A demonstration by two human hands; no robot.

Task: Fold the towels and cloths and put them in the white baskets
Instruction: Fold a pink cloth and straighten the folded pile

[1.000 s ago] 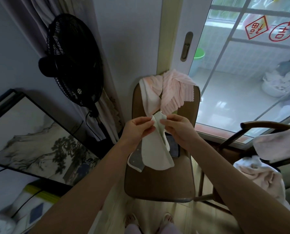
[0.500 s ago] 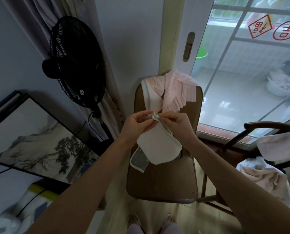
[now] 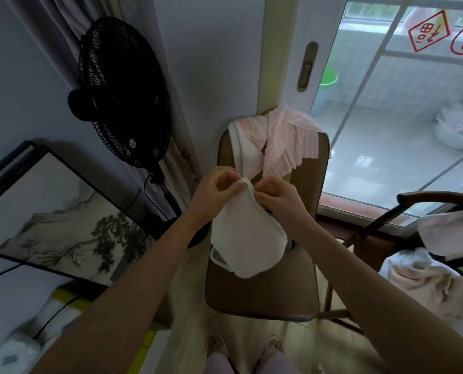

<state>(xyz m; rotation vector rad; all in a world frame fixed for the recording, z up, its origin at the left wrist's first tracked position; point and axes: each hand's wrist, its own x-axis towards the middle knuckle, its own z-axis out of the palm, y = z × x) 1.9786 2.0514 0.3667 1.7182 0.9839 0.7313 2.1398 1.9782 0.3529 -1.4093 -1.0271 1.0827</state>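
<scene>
Taking the brown padded chair (image 3: 262,292) at the centre as the landmark, a framed ink landscape painting (image 3: 52,220) leans against the wall far to its left, low down. Between the painting and the chair, and higher up, stands a black wire-caged fan (image 3: 122,93) in front of a pale grey curtain (image 3: 55,31). Above the chair's seat, the left hand (image 3: 214,193) pinches the top edge of a small white cloth with a grey-lined underside (image 3: 245,238), thumb and fingers curled round the fabric. The cloth hangs down from that edge in a rounded fold, and its lower end is over the seat; whether it touches the seat cannot be told. The right hand (image 3: 277,195) pinches the same top edge just beside the left, its fingers curled on the cloth. Draped over the chair's backrest, behind both hands, lie a white towel (image 3: 245,155) and a ribbed pale pink towel (image 3: 289,141), touching each other. Right of the chair, a sliding glass door (image 3: 403,109) carries red paper decorations. Further right and lower, a dark wooden armchair (image 3: 424,203) holds a crumpled pinkish-white cloth pile (image 3: 427,279).
</scene>
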